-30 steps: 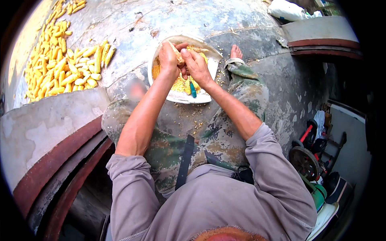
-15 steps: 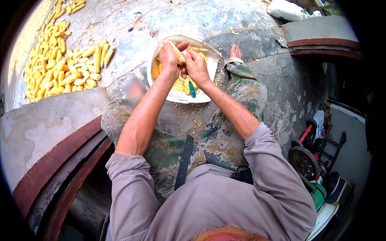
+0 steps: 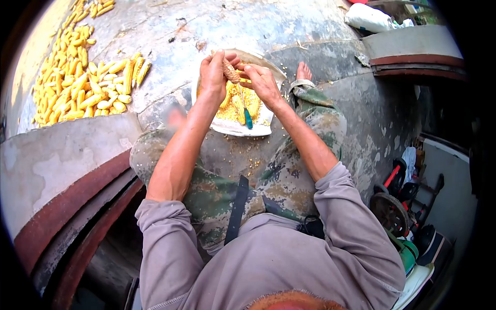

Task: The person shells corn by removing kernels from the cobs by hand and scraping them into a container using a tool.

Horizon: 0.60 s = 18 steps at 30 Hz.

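Note:
My left hand point(image 3: 213, 75) is wrapped round a mostly stripped corn cob point(image 3: 231, 71), brownish with its lower end tilted toward me. My right hand point(image 3: 264, 87) is just beside the cob, fingers apart and pointing at it; I see nothing held in it. Under both hands sits a white basin point(image 3: 232, 127) with loose yellow kernels and several corn ears point(image 3: 238, 107). A screwdriver-like tool with a green handle point(image 3: 248, 119) and thin metal shaft lies in the basin, its handle toward me.
A large heap of yellow corn ears point(image 3: 77, 82) lies on the concrete floor at the left. Low curved ledges point(image 3: 67, 155) stand on both sides. A white sack point(image 3: 369, 18) is at the far right. Machine parts with a wheel point(image 3: 390, 213) are at lower right. Kernels are scattered before the basin.
My right hand has come away from the cob, moving slightly right and down, and its fingers have parted. The cob, still in my left hand, now points more downward.

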Motion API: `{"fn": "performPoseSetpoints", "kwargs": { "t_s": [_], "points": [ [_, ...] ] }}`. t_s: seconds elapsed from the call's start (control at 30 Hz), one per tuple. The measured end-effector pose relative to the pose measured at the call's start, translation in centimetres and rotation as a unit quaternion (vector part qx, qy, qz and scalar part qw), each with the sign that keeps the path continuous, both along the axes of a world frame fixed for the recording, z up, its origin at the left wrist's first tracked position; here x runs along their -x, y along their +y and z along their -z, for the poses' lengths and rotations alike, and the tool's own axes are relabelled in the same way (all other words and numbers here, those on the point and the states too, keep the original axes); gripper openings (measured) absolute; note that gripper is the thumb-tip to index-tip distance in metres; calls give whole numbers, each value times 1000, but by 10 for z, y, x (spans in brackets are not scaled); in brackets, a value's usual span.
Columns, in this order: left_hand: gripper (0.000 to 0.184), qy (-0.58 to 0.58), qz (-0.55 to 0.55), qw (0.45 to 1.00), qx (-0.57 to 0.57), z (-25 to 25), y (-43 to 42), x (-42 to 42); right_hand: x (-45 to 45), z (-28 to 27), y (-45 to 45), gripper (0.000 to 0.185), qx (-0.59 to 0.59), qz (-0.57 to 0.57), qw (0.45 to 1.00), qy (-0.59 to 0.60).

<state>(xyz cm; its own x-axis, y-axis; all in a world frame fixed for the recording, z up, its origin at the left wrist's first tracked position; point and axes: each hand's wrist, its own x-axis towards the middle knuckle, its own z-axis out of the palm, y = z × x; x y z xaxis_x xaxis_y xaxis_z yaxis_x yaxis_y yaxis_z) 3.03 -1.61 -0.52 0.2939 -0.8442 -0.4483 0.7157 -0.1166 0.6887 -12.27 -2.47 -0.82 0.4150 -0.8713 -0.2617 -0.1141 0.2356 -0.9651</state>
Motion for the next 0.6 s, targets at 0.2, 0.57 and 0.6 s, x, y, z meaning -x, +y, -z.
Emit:
{"fn": "performPoseSetpoints", "kwargs": {
  "t_s": [0.2, 0.57, 0.6],
  "points": [
    [39, -20, -38, 997, -58, -17, 4, 3, -4, -22, 8, 51, -80, -1, 995, -62],
    [40, -55, 53, 997, -7, -1, 11, -11, 8, -20, 15, 38, -157, -63, 979, -114],
    [37, -70, 58, 996, -20, -1, 15, -11, 10, -18, 20, 38, -165, -54, 977, -125]
  ]
}}
